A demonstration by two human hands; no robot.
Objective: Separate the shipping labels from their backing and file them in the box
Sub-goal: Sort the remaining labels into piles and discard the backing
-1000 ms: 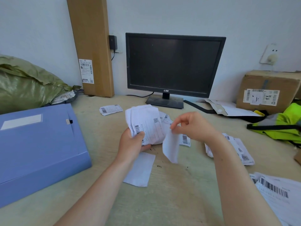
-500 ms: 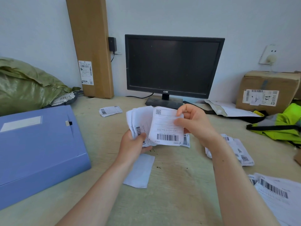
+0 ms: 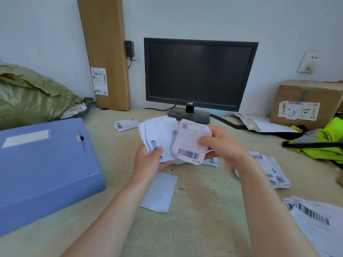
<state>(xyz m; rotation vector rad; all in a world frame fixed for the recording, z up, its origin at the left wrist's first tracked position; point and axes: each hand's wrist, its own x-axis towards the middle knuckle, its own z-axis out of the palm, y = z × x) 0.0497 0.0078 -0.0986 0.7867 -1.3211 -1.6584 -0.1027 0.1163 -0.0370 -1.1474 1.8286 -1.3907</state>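
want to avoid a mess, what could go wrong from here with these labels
The left hand pinches a fanned stack of labels at its lower edge, so sheets could slide out. The blue box is shut while the right hand holds a single label, so filing could get fumbled.

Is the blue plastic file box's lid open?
No, the blue plastic file box lies with its lid flat down, while the left hand grips a stack of white labels and the right hand holds a single label.
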